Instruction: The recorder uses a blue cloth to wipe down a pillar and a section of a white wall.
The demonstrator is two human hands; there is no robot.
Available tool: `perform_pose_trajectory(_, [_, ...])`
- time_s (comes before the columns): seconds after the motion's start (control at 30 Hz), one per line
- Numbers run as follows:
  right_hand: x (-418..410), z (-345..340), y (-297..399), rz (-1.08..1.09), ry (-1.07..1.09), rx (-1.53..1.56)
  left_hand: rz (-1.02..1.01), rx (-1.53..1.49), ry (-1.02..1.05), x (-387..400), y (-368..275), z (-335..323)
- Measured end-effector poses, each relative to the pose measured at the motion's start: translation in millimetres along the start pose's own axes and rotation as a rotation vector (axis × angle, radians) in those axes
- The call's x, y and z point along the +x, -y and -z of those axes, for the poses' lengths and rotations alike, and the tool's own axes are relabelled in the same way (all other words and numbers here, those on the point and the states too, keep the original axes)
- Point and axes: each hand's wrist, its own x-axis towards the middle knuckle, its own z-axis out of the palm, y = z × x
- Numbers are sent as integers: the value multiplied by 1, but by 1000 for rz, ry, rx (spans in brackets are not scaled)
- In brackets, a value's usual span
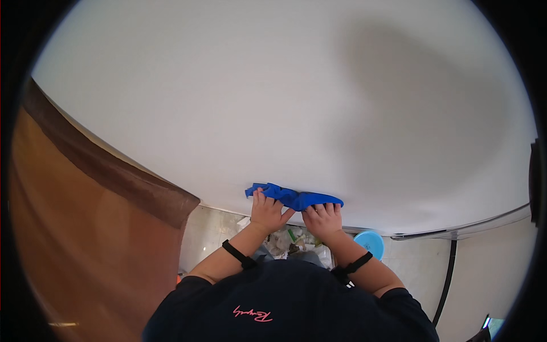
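A crumpled blue cloth (314,201) lies stretched sideways against a broad white surface (239,107), probably a wall. My left hand (268,211) holds the cloth's left part, with the fingers spread over it and the thumb pointing right. On its right part my right hand (322,219) presses with bent fingertips. The two hands are close together but apart. Both forearms reach forward from my body, each with a black strap around it. The underside of the cloth is hidden.
A brown curtain or sheet (107,222) hangs along the left. Below my hands, loose rubbish and plastic bags (280,243) lie on the tiled floor (205,231). A light blue plastic basin (371,244) stands by my right forearm. A black strip (446,278) runs down at the right.
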Motion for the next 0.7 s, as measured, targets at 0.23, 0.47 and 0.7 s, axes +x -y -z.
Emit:
perform_pose_trajectory(0.23, [136, 44, 45, 43, -125, 105, 46, -211, -184, 74, 37, 89])
perform_pose_trajectory(0.47, [114, -8, 90, 138, -59, 35, 15, -182, -56, 23, 101, 74])
perform_pose_trajectory(0.7, [106, -48, 119, 285, 267, 124, 109, -329, 93, -32, 151, 68])
